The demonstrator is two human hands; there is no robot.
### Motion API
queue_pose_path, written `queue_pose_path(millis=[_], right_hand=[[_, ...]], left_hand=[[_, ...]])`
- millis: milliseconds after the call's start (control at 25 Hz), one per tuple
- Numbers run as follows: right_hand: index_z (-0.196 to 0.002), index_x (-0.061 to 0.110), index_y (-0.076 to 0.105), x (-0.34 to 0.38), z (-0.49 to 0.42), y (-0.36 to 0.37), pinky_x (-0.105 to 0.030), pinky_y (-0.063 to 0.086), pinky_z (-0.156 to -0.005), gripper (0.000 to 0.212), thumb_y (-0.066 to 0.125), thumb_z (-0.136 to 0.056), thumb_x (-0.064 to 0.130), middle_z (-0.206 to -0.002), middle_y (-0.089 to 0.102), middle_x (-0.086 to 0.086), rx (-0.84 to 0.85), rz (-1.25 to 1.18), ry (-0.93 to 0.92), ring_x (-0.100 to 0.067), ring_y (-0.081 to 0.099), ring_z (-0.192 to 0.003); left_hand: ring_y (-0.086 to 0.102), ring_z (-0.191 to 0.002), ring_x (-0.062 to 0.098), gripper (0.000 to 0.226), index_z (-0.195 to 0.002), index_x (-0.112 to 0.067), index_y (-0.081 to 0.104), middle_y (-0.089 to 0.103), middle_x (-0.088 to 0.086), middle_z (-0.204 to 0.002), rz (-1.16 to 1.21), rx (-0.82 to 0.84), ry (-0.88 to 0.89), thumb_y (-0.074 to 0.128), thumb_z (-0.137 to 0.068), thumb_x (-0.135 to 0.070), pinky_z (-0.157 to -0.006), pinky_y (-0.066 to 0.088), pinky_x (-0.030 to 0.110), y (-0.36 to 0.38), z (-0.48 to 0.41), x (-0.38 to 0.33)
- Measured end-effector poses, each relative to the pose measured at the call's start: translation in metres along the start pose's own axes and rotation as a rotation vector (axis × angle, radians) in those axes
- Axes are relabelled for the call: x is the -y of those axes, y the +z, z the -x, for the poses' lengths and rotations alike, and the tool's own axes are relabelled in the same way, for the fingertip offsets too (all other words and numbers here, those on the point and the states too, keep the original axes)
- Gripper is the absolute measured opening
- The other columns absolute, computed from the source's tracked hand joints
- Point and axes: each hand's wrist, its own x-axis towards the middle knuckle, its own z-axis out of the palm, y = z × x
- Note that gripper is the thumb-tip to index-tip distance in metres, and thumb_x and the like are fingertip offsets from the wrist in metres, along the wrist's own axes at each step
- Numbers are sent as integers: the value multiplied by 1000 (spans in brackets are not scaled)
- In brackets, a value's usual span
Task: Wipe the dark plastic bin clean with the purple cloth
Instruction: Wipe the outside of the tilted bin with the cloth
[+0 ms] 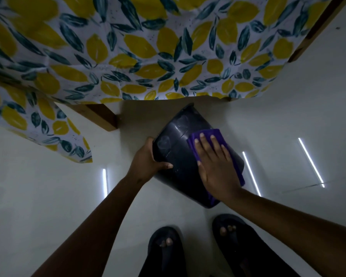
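Note:
The dark plastic bin (pixel 180 136) lies tilted on its side above the pale floor, its scuffed outer wall facing up. My left hand (pixel 148 162) grips the bin's left edge, thumb on the wall. My right hand (pixel 214 164) lies flat, fingers spread, pressing the folded purple cloth (pixel 214 134) against the right part of the wall. The cloth shows beyond my fingertips and along the right side of my palm; the rest is hidden under the hand.
A table with a lemon-and-leaf patterned cloth (pixel 138 47) overhangs just beyond the bin, on wooden legs (pixel 100 114). My two feet in dark sandals (pixel 166 242) stand close below the bin. The glossy floor (pixel 48 196) reflects strip lights.

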Motion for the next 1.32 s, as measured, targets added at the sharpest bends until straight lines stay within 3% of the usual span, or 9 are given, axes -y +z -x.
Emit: queue_pose_path(millis=[120,240,320,520,640,800,1000,1160,1320], right_hand=[[-154,20,13,5,-24,-1,-51,25,-115,59,25,-98,32,-162,18,-4,-1,45,-120,-30,17,-148],[-153,17,17,-1,-65,-12,-49,25,-116,57,24,-99,32,-162,18,-4,-17,-182,143,-28,18,-148],[-154,17,15,-3,-53,-10,-50,25,-117,57,26,-100,32,-162,16,-4,-34,-185,216,-27,16,-148],[-154,22,14,4,-26,1,-50,24,-115,57,26,-99,33,-162,19,-2,-4,64,-134,-29,17,-148],[-152,20,22,-13,-58,-7,-49,27,-115,57,24,-98,37,-160,25,-3,-27,-126,88,-27,24,-145],[-153,19,19,-23,-33,-2,-51,32,-113,59,20,-98,38,-160,25,-4,-42,-162,179,-26,25,-146],[-155,21,7,8,6,5,-46,26,-113,59,26,-101,33,-162,15,-4,-43,-42,138,-27,17,-148],[-154,21,11,9,-7,4,-50,29,-113,58,24,-99,34,-162,19,-3,7,-8,-73,-29,19,-147],[-153,14,21,-8,-38,-4,-50,32,-114,61,20,-97,39,-160,25,-8,-14,-297,166,-28,24,-146]], left_hand=[[60,-103,18,69,-108,-23,42,62,-3,-112,20,7,8,90,-59,-19,-71,46,15,4,2,1],[59,-98,14,69,-108,-23,42,61,-4,-110,22,-25,27,90,-59,-21,-69,45,12,9,-1,-6],[58,-98,13,69,-108,-24,41,59,-6,-109,17,-15,20,90,-59,-22,-69,45,11,7,-3,-7],[58,-99,11,68,-108,-24,42,59,-8,-109,56,-4,-15,90,-60,-20,-66,46,6,11,5,5],[56,-94,5,68,-109,-25,40,57,-12,-108,77,-34,-23,89,-62,-19,-62,47,4,16,10,0],[57,-102,13,69,-110,-26,39,56,-10,-108,25,31,-56,88,-63,-19,-72,44,9,6,14,-7],[59,-105,18,78,-121,-19,46,61,-1,-119,-122,-49,-6,88,-58,-37,-89,51,35,11,-15,-35],[57,-99,16,71,-115,-16,47,63,1,-116,-153,-49,11,88,-60,-35,-81,48,29,8,-10,-23],[56,-94,14,68,-113,-17,48,60,-5,-108,-123,-96,-8,87,-61,-37,-77,46,27,7,-7,-20]])
